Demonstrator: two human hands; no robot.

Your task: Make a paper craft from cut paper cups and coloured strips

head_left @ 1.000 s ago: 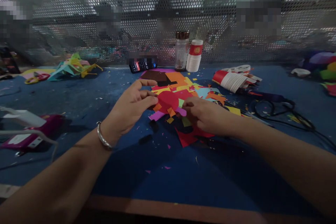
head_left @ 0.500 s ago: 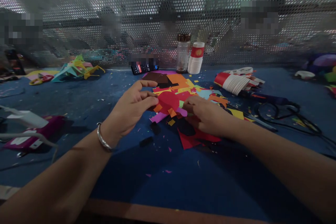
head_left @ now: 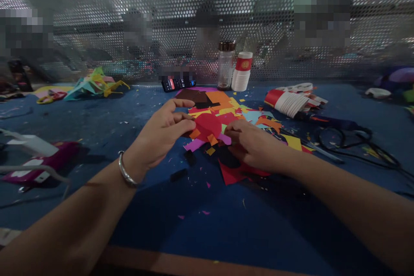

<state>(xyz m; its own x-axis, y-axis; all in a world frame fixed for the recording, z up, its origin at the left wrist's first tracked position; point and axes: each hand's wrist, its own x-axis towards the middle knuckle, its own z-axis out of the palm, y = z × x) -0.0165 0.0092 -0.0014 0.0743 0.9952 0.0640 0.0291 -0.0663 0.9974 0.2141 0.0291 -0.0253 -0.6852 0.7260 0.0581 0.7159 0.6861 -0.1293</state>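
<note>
Between my hands is a round red paper piece (head_left: pixel 208 126) with small orange, purple and green strips at its edge. My left hand (head_left: pixel 166 127) pinches its left side between thumb and fingers. On the other side, my right hand (head_left: pixel 254 142) is closed at the right edge, beside a green strip and a purple strip (head_left: pixel 224 139); its fingertips are partly hidden, so what they hold is unclear. Under my right hand lies a red paper sheet (head_left: pixel 231 174) with a dark rounded area. Scraps of coloured paper (head_left: pixel 223 101) are heaped behind the round piece.
At the back stand a phone (head_left: pixel 179 83), a clear bottle (head_left: pixel 225 67) and stacked paper cups (head_left: pixel 242 71). More cups (head_left: pixel 286 102) lie at right near a black cable (head_left: pixel 339 144). Folded paper (head_left: pixel 93 84) and a purple box (head_left: pixel 42 166) are at left. A perforated metal screen (head_left: pixel 181 30) rises behind.
Both hands keep nearly the same pose around the round red paper. The view has shifted very slightly; otherwise little differs.
</note>
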